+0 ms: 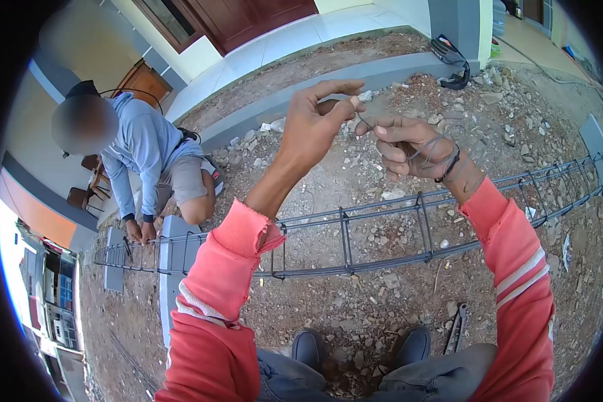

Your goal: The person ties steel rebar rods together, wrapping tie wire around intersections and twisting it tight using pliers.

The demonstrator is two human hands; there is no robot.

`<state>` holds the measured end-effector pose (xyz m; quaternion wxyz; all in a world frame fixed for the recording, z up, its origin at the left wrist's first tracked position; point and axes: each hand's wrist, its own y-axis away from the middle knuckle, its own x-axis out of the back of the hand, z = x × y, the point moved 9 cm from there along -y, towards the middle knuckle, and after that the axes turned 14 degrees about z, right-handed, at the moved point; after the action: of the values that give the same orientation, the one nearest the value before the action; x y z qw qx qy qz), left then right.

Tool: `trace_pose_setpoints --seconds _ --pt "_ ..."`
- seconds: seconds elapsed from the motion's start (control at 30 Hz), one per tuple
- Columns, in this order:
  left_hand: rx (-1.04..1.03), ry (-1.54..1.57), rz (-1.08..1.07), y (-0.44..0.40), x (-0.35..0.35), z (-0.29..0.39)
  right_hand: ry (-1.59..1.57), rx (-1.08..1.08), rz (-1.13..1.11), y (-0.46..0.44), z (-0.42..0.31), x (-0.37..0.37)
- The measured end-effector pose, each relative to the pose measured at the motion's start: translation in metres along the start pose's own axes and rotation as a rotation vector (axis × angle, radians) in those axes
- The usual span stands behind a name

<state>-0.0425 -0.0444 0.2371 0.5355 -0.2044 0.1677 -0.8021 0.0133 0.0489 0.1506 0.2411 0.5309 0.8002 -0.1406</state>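
My left hand (318, 124) is raised over the ground, its thumb and a finger pinching one end of a thin tie wire (365, 122). Close on its right, my right hand (409, 146) pinches the same wire, and loose loops of it hang around the fingers and wrist. Below both hands, a long rebar cage (347, 244) with square stirrups runs from left to right; neither hand touches it. A pair of pincers (456, 328) lies on the soil by my right foot.
At the left, a co-worker (144, 147) in a light hoodie crouches with both hands at the cage's end. Grey blocks (174, 268) lie under the cage there, and another grey piece (596, 151) at the right. Rubble covers the ground; a black cable bundle (454, 63) rests by the pillar.
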Motion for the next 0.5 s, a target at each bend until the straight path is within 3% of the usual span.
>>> trace_pose_setpoints --seconds 0.1,0.17,0.23,0.3,0.37,0.5 --pt "0.001 -0.269 -0.011 0.009 0.001 0.003 -0.1 -0.024 -0.088 -0.005 0.012 -0.006" --pt "0.274 -0.006 -0.021 0.019 0.004 -0.019 -0.136 -0.046 -0.143 0.0 0.015 -0.013" --pt "0.373 0.018 0.021 0.026 0.012 -0.029 0.228 -0.08 0.205 -0.005 0.025 0.01" --pt "0.481 0.058 0.086 0.037 0.021 -0.045 0.362 -0.027 0.169 -0.003 0.036 0.034" --pt "0.606 0.098 0.108 0.045 0.029 -0.062 0.725 0.487 0.099 0.011 0.011 0.023" --pt "0.702 0.106 0.103 0.067 0.03 -0.08 0.621 0.514 0.072 0.039 0.001 -0.013"
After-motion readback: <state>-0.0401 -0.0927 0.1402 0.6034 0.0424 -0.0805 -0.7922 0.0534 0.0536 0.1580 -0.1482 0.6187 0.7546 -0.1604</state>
